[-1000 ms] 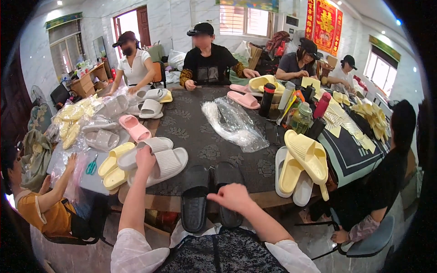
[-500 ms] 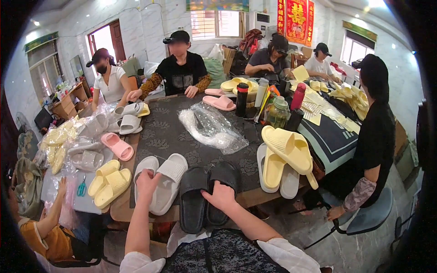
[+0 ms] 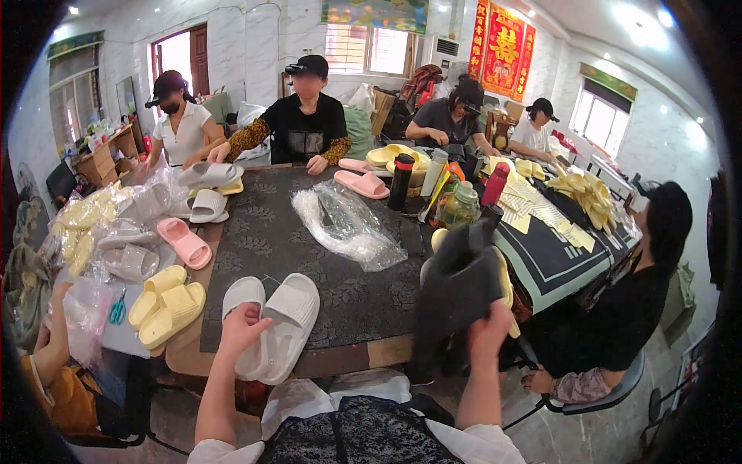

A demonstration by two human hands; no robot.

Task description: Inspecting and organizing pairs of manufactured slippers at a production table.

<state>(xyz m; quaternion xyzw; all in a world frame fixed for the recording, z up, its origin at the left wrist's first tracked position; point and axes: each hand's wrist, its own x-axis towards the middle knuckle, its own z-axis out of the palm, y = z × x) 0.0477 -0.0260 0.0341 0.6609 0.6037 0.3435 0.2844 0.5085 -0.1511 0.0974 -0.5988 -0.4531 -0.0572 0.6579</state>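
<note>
My left hand (image 3: 241,329) rests on a pair of white slide slippers (image 3: 282,321) lying at the near edge of the dark patterned table mat (image 3: 340,263), fingers curled over the left slipper. Off to the right of the table, my right hand (image 3: 488,331) is raised and holds a pair of black slide slippers (image 3: 456,298) upright in the air. Behind the black pair, yellow slippers (image 3: 504,278) peek out. A heap of clear plastic bags (image 3: 348,224) lies on the mat beyond.
Yellow slippers (image 3: 166,303), a pink slipper (image 3: 184,241) and bagged slippers (image 3: 127,232) lie at left. Bottles and a jar (image 3: 448,197) stand at right. Several people sit around the table; one in black (image 3: 634,309) sits close at right, another's arm (image 3: 54,340) at left.
My right hand has lifted the black slippers off the table edge and swung them up to the right. The left hand stays on the white slippers. My head has turned slightly.
</note>
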